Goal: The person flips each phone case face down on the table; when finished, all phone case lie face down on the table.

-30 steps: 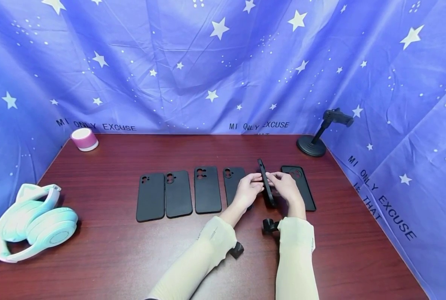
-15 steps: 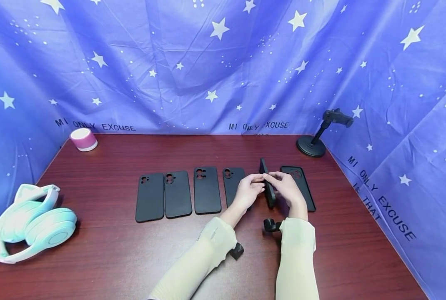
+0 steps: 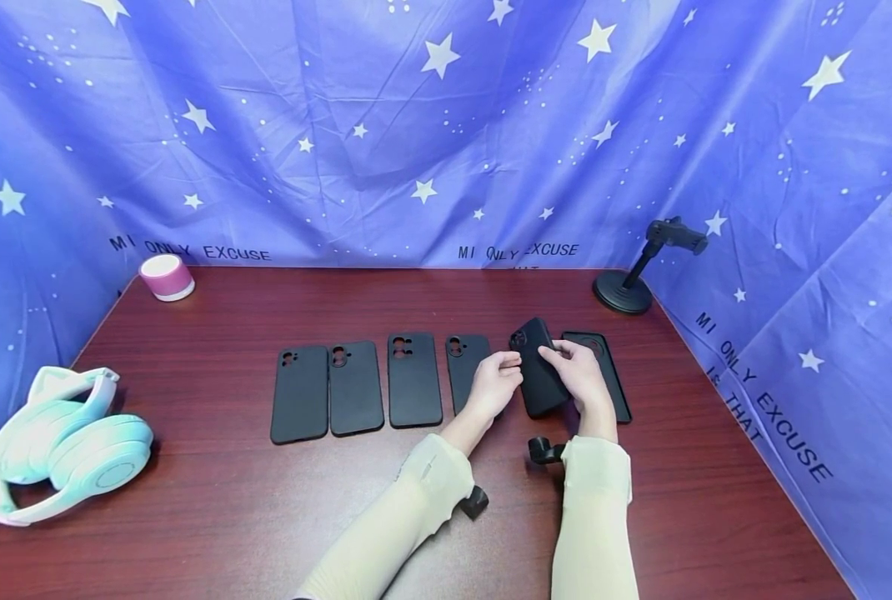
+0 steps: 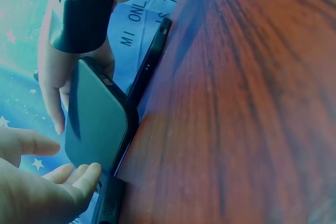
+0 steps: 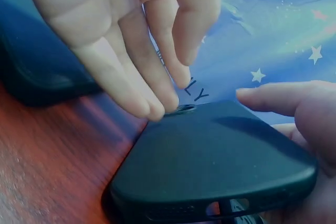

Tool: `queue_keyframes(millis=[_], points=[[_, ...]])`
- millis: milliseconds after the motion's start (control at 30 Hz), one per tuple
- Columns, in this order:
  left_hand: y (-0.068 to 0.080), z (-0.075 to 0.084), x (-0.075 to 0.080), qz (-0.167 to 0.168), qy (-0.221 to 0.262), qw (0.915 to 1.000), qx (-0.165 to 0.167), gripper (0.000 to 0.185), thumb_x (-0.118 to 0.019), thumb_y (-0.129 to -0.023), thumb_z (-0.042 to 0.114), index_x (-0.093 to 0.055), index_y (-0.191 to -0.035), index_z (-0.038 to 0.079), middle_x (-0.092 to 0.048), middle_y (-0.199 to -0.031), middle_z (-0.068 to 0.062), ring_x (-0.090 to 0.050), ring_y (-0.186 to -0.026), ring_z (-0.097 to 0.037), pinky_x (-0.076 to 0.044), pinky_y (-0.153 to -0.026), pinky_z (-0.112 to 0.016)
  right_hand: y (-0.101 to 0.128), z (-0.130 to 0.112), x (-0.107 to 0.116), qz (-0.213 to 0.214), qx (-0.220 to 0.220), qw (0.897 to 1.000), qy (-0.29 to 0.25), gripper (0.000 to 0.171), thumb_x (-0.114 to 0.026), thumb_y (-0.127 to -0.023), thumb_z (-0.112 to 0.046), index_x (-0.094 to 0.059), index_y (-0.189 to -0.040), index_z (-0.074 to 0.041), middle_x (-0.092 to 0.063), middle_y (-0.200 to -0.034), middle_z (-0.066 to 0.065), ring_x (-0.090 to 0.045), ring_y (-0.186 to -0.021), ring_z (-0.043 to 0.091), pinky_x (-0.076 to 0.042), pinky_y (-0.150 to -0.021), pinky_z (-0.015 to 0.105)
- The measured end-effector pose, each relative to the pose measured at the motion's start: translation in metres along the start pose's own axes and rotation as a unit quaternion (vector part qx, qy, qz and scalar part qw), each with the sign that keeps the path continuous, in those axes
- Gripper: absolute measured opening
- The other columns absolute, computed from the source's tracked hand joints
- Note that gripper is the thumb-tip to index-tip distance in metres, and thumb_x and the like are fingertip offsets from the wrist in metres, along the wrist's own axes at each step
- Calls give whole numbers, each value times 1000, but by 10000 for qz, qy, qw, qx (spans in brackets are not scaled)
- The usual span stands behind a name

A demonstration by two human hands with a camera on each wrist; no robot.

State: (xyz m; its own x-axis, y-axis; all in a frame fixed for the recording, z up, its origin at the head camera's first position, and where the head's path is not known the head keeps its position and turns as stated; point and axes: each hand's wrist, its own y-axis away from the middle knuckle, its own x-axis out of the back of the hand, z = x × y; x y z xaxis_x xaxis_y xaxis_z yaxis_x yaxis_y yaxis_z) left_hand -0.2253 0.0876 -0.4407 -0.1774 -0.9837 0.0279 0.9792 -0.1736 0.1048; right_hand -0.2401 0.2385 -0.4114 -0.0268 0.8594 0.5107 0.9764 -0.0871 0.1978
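A black phone case (image 3: 542, 379) is tilted above the table, its back and camera cutout facing up. My right hand (image 3: 583, 379) holds it by the right edge, thumb over the back and the other fingers beneath. My left hand (image 3: 495, 385) hovers at the opposite edge with fingers loosely extended. In the left wrist view those fingertips reach right up to the case (image 4: 100, 114). Seen from the right wrist, the bottom edge of the case (image 5: 215, 156) faces the camera, showing its port openings. A further phone case (image 3: 599, 354) lies inside-up behind my right hand.
Left of my hands, several black phone cases (image 3: 414, 382) lie back-up in a row, the nearest case (image 3: 463, 354) partly under my left hand. Cat-ear headphones (image 3: 63, 446) sit at the left, a pink-and-white cylinder (image 3: 167, 279) at the back left, a black phone stand (image 3: 626, 287) at the back right.
The phone case was standing on edge between both hands; it has turned so its back faces up. My left hand's fingers have come off it, while my right hand keeps its grip.
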Motion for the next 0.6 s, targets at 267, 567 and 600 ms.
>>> queue_keyframes(millis=[267, 567, 600], points=[[1, 1, -1, -9, -227, 9993, 305, 42, -53, -90, 3, -57, -132, 1, -58, -135, -15, -57, -126, -27, -50, -101, -36, -3, 5, 1, -232, -244, 9975, 629, 62, -47, -101, -35, -33, -148, 3, -39, -149, 25, -40, -135, 36, -34, -112, 49], [2, 2, -2, -35, -614, 9976, 326, 46, -54, -92, 9, -52, -138, 6, -50, -143, -15, -49, -132, -30, -46, -105, -43, -5, 3, -4, -249, -178, 9833, 1795, 62, -43, -101, -35, -35, -145, 8, -38, -149, 29, -35, -139, 43, -32, -114, 54], [3, 3, -1, -38, -650, 9973, 330, 46, -53, -93, 10, -51, -139, 6, -49, -143, -15, -49, -132, -31, -46, -104, -44, -5, 3, -5, -217, -145, 9802, 1963, 61, -43, -101, -35, -37, -144, 9, -39, -147, 29, -36, -138, 44, -33, -113, 54]])
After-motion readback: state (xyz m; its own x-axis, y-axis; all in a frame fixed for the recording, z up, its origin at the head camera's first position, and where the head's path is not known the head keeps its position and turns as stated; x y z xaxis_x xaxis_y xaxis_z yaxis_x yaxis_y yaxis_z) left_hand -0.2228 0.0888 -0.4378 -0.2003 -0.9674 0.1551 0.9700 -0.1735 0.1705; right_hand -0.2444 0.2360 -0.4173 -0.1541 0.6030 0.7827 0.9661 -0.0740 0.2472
